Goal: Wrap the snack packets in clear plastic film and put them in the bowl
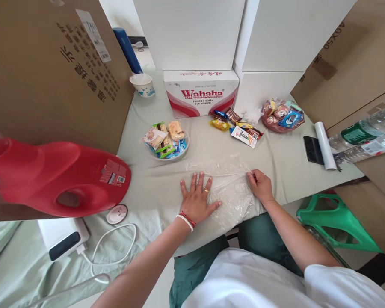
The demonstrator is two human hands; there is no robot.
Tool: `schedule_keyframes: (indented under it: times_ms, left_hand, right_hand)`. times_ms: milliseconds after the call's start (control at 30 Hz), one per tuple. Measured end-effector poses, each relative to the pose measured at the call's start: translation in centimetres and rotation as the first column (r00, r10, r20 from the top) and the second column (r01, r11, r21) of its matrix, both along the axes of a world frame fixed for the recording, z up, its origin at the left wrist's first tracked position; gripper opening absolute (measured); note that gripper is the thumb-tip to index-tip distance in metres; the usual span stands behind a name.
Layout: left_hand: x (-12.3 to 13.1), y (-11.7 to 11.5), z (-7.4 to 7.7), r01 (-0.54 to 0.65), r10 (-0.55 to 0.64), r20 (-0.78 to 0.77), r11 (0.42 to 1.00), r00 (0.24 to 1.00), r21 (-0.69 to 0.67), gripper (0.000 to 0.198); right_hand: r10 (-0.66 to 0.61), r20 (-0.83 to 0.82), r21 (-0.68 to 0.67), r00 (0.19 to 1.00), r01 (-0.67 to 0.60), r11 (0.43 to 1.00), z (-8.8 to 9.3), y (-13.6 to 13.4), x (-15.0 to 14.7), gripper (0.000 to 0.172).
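A crumpled clear plastic bag [234, 199] lies on the pale green cloth in front of me. My left hand [197, 199] rests flat on its left part, palm down with fingers spread. At the right edge of the plastic, my right hand [259, 184] pinches it between thumb and fingers, and creases run across the sheet toward that hand. Beyond my left hand stands a clear bowl [173, 157] of wrapped snacks. Farther back lie loose wrapped snacks, among them a white packet [244, 137], beside a filled bag of snacks [284, 115].
A red jug [93, 171] and a white power bank [64, 239] with a cable are at left. At the back stand a Wahaha carton [201, 94] and a paper cup [143, 84]. Plastic bottles [359, 132], a white roll [325, 145] and a green stool [336, 222] are at right.
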State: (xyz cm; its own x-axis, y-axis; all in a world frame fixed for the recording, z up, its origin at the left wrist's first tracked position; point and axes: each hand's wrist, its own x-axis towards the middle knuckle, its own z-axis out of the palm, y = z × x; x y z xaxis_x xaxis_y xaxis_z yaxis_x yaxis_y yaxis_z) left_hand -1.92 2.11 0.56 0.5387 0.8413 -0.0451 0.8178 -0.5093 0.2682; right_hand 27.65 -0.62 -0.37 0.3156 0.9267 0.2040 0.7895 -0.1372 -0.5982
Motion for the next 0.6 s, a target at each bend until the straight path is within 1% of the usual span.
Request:
schedule_keyframes:
  times_ms: [100,167,200,267,300,333,367,400,433,467,500,567,600]
  left_hand:
    - [-0.1,-0.1,0.0,-0.016,0.016,0.0,1.0,1.0,0.018,0.096]
    - [-0.1,-0.1,-0.1,-0.018,0.018,0.007,0.999,1.0,0.038,0.096]
    - [-0.2,-0.1,-0.3,-0.013,0.012,0.012,0.999,1.0,0.05,0.094]
    - [-0.2,-0.1,-0.6,0.004,-0.005,0.016,0.997,1.0,0.071,0.089]
    - [-0.2,-0.1,-0.8,0.011,-0.012,0.013,0.997,1.0,0.08,0.086]
    - [-0.2,-0.1,-0.9,0.016,-0.017,0.007,0.996,1.0,0.088,0.085]
    - [-0.2,-0.1,-1.0,0.02,-0.02,-0.003,0.995,1.0,0.095,0.084]
    - [-0.3,-0.1,-1.1,0.023,-0.021,-0.015,0.995,1.0,0.102,0.085]
    - [-0.3,0.0,-1.1,0.027,-0.023,-0.029,0.994,0.999,0.11,0.085]
    - [-0.3,0.0,-1.1,0.031,-0.026,-0.042,0.993,0.999,0.118,0.085]
    - [-0.3,0.0,-1.1,0.035,-0.029,-0.054,0.991,0.998,0.126,0.085]
    - [-0.3,0.0,-1.1,0.042,-0.032,-0.068,0.989,0.997,0.14,0.085]
    - [-0.3,0.1,-1.1,0.043,-0.033,-0.069,0.989,0.997,0.145,0.086]
  right_hand:
    - [-0.018,-0.078,-0.021,0.997,0.016,1.0,0.5,-0.2,0.1,0.038]
    - [0.018,-0.141,-0.049,0.99,-0.025,0.998,1.6,0.8,0.5,0.042]
    - [0.058,-0.137,-0.041,0.989,-0.064,0.997,2.4,1.9,0.7,0.044]
    - [0.138,-0.054,0.023,0.989,-0.137,0.99,4.0,5.4,0.8,0.045]
    - [0.164,0.023,0.065,0.986,-0.165,0.984,4.8,7.8,0.7,0.045]
    - [0.162,0.077,0.09,0.984,-0.168,0.982,5.4,10.5,0.3,0.044]
    - [0.161,0.103,0.094,0.981,-0.171,0.981,5.7,13.3,-0.1,0.042]
    - [0.188,0.191,0.025,0.963,-0.196,0.98,5.8,16.2,-0.7,0.041]
    - [0.204,0.27,-0.05,0.941,-0.198,0.979,5.8,18.8,-1.3,0.046]
    - [0.233,0.329,-0.118,0.915,-0.205,0.972,5.6,21.1,-1.8,0.052]
    - [0.257,0.381,-0.171,0.888,-0.205,0.964,5.4,23.0,-2.3,0.052]
    - [0.266,0.421,-0.21,0.867,-0.192,0.959,5.0,25.4,-2.6,0.044]
    - [0.254,0.402,-0.196,0.88,-0.188,0.962,5.0,25.9,-2.4,0.04]
